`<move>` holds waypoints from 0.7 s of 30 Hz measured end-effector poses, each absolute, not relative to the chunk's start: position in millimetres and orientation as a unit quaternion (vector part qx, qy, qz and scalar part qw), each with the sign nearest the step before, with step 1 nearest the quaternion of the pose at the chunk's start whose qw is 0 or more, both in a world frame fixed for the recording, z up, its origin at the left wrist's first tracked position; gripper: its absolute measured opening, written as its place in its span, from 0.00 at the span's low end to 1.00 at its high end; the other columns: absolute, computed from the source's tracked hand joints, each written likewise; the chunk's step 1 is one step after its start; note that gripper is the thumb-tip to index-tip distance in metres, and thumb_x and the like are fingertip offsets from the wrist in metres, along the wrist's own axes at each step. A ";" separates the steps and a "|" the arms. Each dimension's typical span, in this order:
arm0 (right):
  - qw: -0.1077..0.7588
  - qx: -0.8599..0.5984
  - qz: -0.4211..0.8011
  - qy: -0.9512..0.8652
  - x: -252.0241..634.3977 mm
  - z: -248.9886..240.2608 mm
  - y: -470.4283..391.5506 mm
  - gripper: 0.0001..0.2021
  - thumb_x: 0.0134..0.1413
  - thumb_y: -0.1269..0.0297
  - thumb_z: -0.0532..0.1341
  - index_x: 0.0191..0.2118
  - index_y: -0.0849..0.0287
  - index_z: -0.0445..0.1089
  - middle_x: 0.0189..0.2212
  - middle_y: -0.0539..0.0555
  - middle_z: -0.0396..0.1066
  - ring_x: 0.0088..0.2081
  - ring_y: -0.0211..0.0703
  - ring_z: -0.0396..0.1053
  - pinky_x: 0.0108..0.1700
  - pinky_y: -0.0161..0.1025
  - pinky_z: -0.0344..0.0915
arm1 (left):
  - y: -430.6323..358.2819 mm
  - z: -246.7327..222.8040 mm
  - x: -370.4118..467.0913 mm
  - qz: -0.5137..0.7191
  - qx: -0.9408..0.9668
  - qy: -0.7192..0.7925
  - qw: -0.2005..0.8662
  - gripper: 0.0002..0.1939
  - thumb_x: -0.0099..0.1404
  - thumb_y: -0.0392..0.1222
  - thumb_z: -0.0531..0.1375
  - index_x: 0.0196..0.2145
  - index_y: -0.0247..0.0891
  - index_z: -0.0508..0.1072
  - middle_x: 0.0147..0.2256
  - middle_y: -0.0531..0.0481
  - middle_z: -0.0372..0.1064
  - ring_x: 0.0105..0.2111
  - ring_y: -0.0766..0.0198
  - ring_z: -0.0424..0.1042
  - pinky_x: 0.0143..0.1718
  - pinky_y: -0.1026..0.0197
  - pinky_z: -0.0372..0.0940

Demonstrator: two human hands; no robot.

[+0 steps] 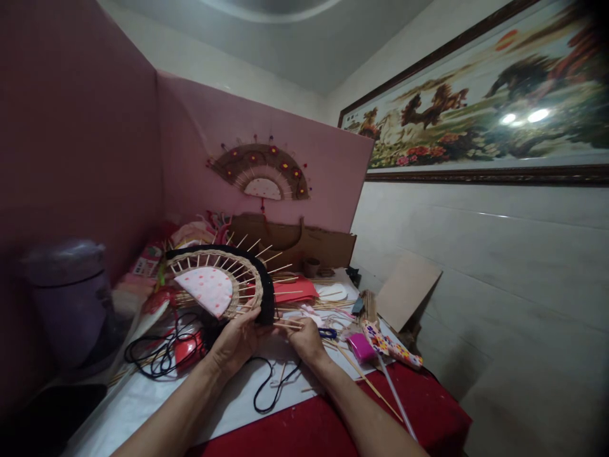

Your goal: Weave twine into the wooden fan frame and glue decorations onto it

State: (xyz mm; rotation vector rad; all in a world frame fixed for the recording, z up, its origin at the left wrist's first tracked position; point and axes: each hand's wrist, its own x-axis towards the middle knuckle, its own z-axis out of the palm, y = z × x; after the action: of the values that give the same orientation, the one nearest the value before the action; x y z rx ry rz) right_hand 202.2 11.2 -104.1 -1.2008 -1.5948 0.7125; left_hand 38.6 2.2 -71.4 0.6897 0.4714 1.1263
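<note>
A half-round woven fan (257, 279) is held up over the table, tilted, with bare wooden sticks fanning out past its black outer band. Its inner half-circle (207, 289) is white cloth with pink dots, edged by tan weaving. My left hand (240, 336) grips the fan at its lower right, thumb on the woven face. Beside the lowest sticks, my right hand (304, 339) has its fingers closed, apparently on the black cord (271, 409), which loops on the white sheet below. The fingertips are partly hidden by the sticks.
Coiled black cord (157, 349) lies left, near a lidded bin (71, 304). Blue-handled scissors (327, 332), a magenta packet (360, 348), a glue gun (390, 343) and loose sticks lie right. Red paper (297, 289) is behind. A finished fan (261, 171) hangs on the pink board.
</note>
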 end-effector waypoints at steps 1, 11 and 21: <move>0.482 -0.505 0.278 -0.660 202.4 -104.5 10.8 0.15 0.47 0.56 0.62 0.19 0.60 0.74 0.18 0.51 0.69 0.22 0.39 0.64 0.26 0.34 0.56 | 2.1 -71.9 38.3 0.514 0.317 0.216 0.767 0.26 0.62 0.33 0.56 0.57 0.41 0.59 0.38 0.44 0.75 0.32 0.57 0.76 0.38 0.53 0.70; 0.596 -0.419 0.249 -0.638 203.6 -93.0 5.9 0.11 0.43 0.64 0.65 0.36 0.58 0.77 0.42 0.59 0.71 0.43 0.46 0.69 0.40 0.39 0.67 | -0.2 -65.1 39.3 0.524 0.312 0.207 0.765 0.22 0.63 0.31 0.54 0.55 0.37 0.62 0.36 0.45 0.76 0.35 0.56 0.77 0.43 0.51 0.69; 0.563 -0.356 0.527 -0.528 190.4 -89.0 -5.3 0.12 0.41 0.63 0.63 0.32 0.57 0.60 0.16 0.41 0.60 0.14 0.28 0.51 0.17 0.27 0.47 | -1.7 -66.4 37.1 0.518 0.309 0.197 0.773 0.12 0.63 0.32 0.54 0.45 0.35 0.67 0.35 0.43 0.77 0.36 0.54 0.77 0.43 0.50 0.69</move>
State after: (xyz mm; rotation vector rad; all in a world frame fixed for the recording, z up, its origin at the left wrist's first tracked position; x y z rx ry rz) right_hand 190.4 -5.3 -89.0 -0.8387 -1.2423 1.2410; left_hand 37.1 -1.7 -66.4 0.6700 0.4268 1.1214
